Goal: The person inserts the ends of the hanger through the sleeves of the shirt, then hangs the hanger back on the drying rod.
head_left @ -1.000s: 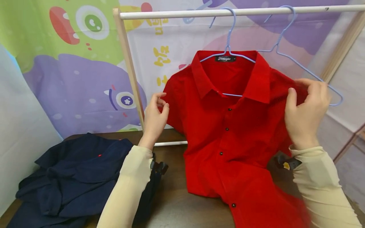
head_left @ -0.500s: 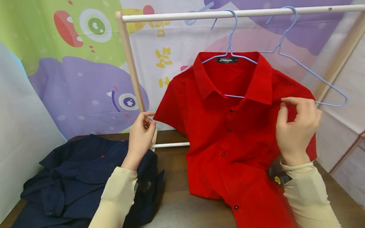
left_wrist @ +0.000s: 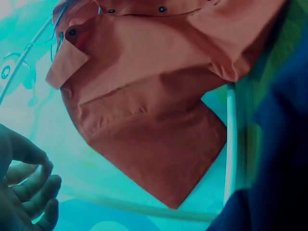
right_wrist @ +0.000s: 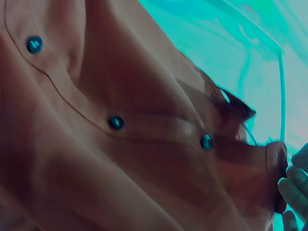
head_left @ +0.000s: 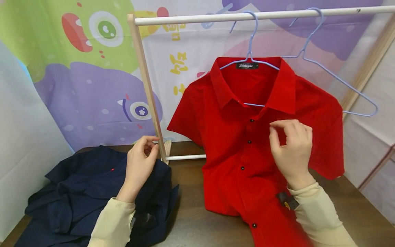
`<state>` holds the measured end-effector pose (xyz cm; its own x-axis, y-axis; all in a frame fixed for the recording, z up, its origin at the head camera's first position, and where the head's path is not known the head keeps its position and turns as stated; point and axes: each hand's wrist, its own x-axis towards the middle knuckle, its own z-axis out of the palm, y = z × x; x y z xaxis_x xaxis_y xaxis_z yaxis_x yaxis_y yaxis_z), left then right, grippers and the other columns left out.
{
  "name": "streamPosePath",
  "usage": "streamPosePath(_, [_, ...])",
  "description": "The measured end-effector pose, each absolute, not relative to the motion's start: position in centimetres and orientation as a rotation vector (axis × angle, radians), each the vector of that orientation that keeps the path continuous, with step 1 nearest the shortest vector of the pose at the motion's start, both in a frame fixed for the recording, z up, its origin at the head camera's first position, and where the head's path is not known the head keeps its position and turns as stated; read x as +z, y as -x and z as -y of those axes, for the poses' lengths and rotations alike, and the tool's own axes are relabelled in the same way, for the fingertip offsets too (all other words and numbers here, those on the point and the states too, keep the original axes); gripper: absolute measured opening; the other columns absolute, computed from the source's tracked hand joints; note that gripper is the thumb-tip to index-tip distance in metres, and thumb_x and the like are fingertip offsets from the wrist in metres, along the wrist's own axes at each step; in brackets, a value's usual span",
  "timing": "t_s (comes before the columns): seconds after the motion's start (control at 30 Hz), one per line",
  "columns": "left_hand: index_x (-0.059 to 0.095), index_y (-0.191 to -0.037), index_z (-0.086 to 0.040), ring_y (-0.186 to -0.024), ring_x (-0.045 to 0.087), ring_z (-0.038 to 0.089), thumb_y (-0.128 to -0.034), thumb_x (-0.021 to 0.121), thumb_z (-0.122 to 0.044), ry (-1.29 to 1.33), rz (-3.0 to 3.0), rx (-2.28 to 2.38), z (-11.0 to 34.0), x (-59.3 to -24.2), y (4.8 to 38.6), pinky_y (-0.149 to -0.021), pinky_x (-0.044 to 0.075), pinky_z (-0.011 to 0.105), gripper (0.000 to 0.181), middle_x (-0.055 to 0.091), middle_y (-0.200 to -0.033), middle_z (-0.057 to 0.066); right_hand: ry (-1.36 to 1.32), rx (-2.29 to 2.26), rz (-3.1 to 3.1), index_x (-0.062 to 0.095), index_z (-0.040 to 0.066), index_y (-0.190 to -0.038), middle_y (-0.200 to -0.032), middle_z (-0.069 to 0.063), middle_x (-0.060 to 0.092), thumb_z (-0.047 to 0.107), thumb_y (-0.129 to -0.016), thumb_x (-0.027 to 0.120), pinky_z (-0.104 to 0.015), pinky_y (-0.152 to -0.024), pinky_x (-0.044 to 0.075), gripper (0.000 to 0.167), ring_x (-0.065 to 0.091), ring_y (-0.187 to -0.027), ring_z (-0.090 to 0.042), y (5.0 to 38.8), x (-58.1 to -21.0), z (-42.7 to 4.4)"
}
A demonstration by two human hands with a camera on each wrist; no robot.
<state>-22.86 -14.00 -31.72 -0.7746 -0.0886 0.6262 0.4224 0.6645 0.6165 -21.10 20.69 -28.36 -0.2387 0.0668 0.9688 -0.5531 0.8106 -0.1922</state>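
Observation:
A red short-sleeved shirt [head_left: 228, 137] hangs by its shoulders on a light-blue hanger [head_left: 250, 41], its lower part lying on the table. The left hand [head_left: 140, 164] is above the dark navy garment [head_left: 89, 192], left of the shirt's sleeve, fingers loosely bent with nothing in them. In the left wrist view, that hand [left_wrist: 29, 187] is apart from the red sleeve [left_wrist: 159, 159]. In front of the shirt's chest is the right hand [head_left: 293, 151], fingers relaxed and bent, holding nothing. The right wrist view shows the fingertips [right_wrist: 293, 185] near the collar and the shirt's buttons [right_wrist: 116, 122].
The rack's white bar [head_left: 191, 19] crosses the top, with a wooden post [head_left: 147, 82] at left. An empty blue hanger [head_left: 336, 77] hangs right of the shirt. A low white bar [head_left: 186, 157] runs behind the shirt above the brown table [head_left: 191, 226].
Both hands have left the shirt's sides: the left moved down and left, away from the sleeve; the right moved left and down across the chest. Both sleeves now hang free.

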Motion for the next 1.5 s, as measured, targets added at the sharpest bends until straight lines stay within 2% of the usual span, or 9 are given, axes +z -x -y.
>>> streamPosePath(0.13, [0.063,-0.098,-0.009,-0.067,0.051,0.012,-0.0833,0.06,-0.006,0.256,2.274,-0.995,15.1,-32.0,21.9,-0.059,0.038,0.021,0.015,0.058,-0.074,0.002,-0.504,0.569,1.866,0.064,0.0,-0.088,-0.082,-0.014,0.061,0.008,-0.082,0.059,-0.042,-0.075,0.036,0.011,0.055,-0.077,-0.029,21.2,-29.2,-19.7])
streamPosePath(0.33, [0.062,-0.099,-0.008,-0.07,0.053,0.013,-0.084,0.06,-0.006,0.28,2.357,-0.944,16.6,-32.6,20.6,-0.064,0.042,0.027,0.015,0.059,-0.078,0.003,-0.721,0.523,2.17,0.06,0.005,-0.103,-0.097,-0.006,0.06,0.016,-0.081,0.066,-0.034,-0.071,0.042,0.025,0.055,-0.081,-0.019,21.3,-30.5,-17.5])
streamPosePath(0.57, [0.063,-0.101,-0.01,-0.078,0.057,0.014,-0.0843,0.062,-0.009,0.353,2.59,-0.9,18.9,-33.8,18.8,-0.073,0.047,0.036,0.017,0.06,-0.083,0.0,-0.962,0.442,2.353,0.059,0.012,-0.109,-0.106,0.002,0.058,0.023,-0.083,0.065,-0.03,-0.077,0.046,0.029,0.055,-0.089,-0.013,21.7,-31.9,-14.8])
streamPosePath(0.9, [0.064,-0.098,-0.014,-0.073,0.053,0.007,-0.0837,0.064,-0.013,0.391,2.735,-0.755,21.6,-34.4,17.5,-0.065,0.044,0.027,0.014,0.056,-0.081,-0.008,-1.24,0.363,2.412,0.058,0.014,-0.113,-0.111,0.004,0.057,0.033,-0.086,0.061,-0.029,-0.088,0.042,0.034,0.054,-0.098,-0.011,22.2,-33.0,-10.5])
streamPosePath(1.07, [0.063,-0.1,-0.016,-0.083,0.055,0.009,-0.0835,0.066,-0.022,0.503,2.793,-0.704,22.2,-34.3,17.1,-0.071,0.046,0.029,0.018,0.058,-0.09,-0.008,-1.378,0.26,2.477,0.054,0.016,-0.12,-0.116,0.004,0.055,0.044,-0.084,0.06,-0.029,-0.093,0.04,0.046,0.052,-0.107,-0.011,22.1,-34.1,-8.8])
streamPosePath(1.13, [0.062,-0.104,-0.016,-0.09,0.056,0.014,-0.0817,0.066,-0.033,0.545,2.851,-0.664,22.6,-34.1,16.7,-0.076,0.047,0.035,0.029,0.059,-0.098,-0.004,-1.438,0.229,2.495,0.052,0.017,-0.124,-0.119,0.005,0.053,0.048,-0.083,0.059,-0.03,-0.095,0.038,0.052,0.05,-0.109,-0.011,22.1,-34.6,-8.0])
streamPosePath(1.2, [0.058,-0.112,-0.013,-0.1,0.054,0.022,-0.0773,0.067,-0.046,0.586,2.927,-0.627,23.2,-33.9,16.2,-0.082,0.046,0.043,0.049,0.056,-0.109,0.002,-1.505,0.204,2.499,0.048,0.018,-0.128,-0.123,0.005,0.052,0.05,-0.082,0.059,-0.03,-0.097,0.038,0.057,0.049,-0.112,-0.012,22.0,-35.1,-7.1])
streamPosePath(1.33, [0.041,-0.132,-0.008,-0.115,0.042,0.039,-0.0642,0.068,-0.064,0.649,3.052,-0.572,23.9,-34.3,15.4,-0.085,0.039,0.057,0.091,0.04,-0.13,0.017,-1.626,0.133,2.481,0.041,0.018,-0.135,-0.131,0.002,0.047,0.051,-0.081,0.061,-0.032,-0.099,0.037,0.067,0.046,-0.118,-0.014,22.0,-35.9,-5.6])
streamPosePath(1.5, [0.027,-0.14,-0.009,-0.123,0.031,0.047,-0.0562,0.071,-0.068,0.687,3.137,-0.584,23.4,-35.6,15.4,-0.088,0.032,0.064,0.111,0.024,-0.14,0.024,-1.731,0.016,2.486,0.033,0.02,-0.141,-0.141,0.0,0.039,0.05,-0.082,0.059,-0.033,-0.102,0.034,0.071,0.041,-0.125,-0.016,22.2,-36.3,-4.1])
